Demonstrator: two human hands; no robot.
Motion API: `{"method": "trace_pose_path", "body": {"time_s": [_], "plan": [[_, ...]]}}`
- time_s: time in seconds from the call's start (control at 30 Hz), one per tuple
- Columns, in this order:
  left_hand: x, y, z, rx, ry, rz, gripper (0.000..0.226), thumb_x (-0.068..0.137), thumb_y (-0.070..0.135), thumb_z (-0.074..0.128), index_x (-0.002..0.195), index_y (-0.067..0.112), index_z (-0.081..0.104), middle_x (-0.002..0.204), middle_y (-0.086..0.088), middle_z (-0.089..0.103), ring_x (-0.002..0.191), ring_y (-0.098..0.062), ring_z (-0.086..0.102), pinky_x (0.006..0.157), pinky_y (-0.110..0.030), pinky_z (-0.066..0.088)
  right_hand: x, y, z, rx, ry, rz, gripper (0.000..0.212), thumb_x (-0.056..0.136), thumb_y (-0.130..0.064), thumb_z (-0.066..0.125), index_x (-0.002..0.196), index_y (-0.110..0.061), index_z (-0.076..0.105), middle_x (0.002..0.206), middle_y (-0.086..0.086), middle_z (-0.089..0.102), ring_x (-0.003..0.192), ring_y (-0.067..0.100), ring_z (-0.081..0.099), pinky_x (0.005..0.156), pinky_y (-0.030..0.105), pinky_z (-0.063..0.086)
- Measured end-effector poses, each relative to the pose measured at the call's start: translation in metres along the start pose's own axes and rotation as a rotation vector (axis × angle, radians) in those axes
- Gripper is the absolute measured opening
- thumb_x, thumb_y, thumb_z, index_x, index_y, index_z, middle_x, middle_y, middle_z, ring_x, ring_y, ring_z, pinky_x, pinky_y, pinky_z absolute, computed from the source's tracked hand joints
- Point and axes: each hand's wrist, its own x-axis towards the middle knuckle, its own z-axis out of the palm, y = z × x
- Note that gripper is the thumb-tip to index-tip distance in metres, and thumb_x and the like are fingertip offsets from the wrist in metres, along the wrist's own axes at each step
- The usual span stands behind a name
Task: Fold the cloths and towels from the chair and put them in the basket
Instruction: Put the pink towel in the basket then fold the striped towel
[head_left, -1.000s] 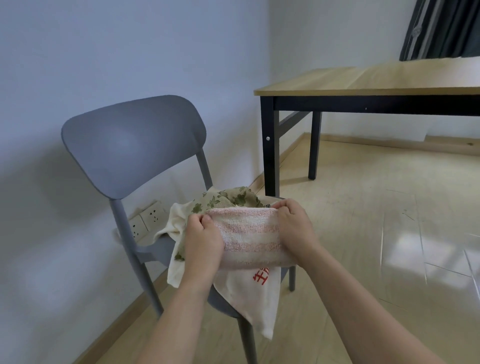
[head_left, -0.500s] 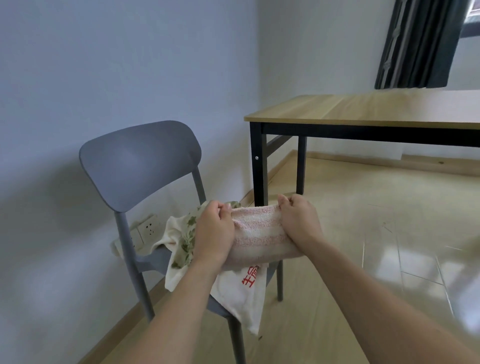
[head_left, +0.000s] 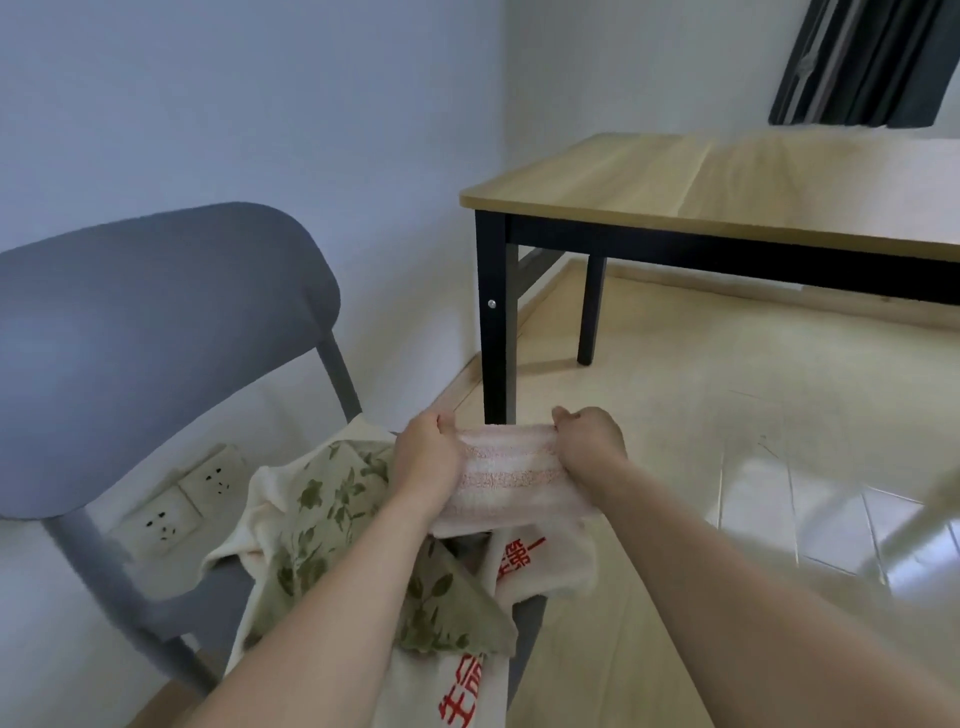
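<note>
Your left hand (head_left: 423, 457) and right hand (head_left: 589, 449) each clamp one end of the pink striped towel (head_left: 511, 478), held taut above the chair (head_left: 156, 332) at 6 o'clock, presumably to square the fold.

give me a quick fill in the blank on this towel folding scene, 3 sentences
1. Both hands, the left hand and the right hand, grip the striped ____ towel.
2. The leaf-print cloth lies on the grey ____.
3. The white cloth carries printing in ____.

Missing words: pink; chair; red
</note>
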Motion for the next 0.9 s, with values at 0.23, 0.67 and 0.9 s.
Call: {"method": "trace_pose_path", "body": {"time_s": [0.23,0.67,0.9], "plan": [[0.013,0.109,-0.047,0.149,-0.129,-0.151,0.03,0.104,0.027,0.031,0.097,0.008,0.055,0.079,0.0,0.058,0.06,-0.012,0.052,0.054,-0.029,0.04,-0.007,-0.088,-0.069,-0.051,-0.039,0.143,0.03,0.101,-0.029,0.039,0.104,-0.004,0.056,0.092,0.011,0.058,0.081,0.026,0.055,0.07,0.029,0.04],[-0.038,0.45,-0.212,-0.039,-0.151,-0.268,0.039,0.101,0.037,0.032,0.07,0.014,0.041,0.059,0.0,0.039,0.05,-0.016,0.038,0.052,-0.029,0.034,-0.116,-0.313,-0.355,0.17,-0.387,0.522,0.05,0.083,-0.052,0.05,0.117,-0.017,0.06,0.109,0.005,0.067,0.092,0.025,0.067,0.085,0.035,0.053],[-0.05,0.484,-0.199,-0.392,-0.452,-0.503,0.036,0.091,0.049,0.053,0.11,0.018,0.052,0.101,-0.001,0.064,0.087,-0.021,0.064,0.081,-0.036,0.055,-0.13,-0.316,-0.4,0.066,-0.123,0.295,0.052,0.097,-0.047,0.033,0.129,-0.01,0.049,0.12,0.007,0.056,0.106,0.026,0.054,0.085,0.034,0.044]]}}
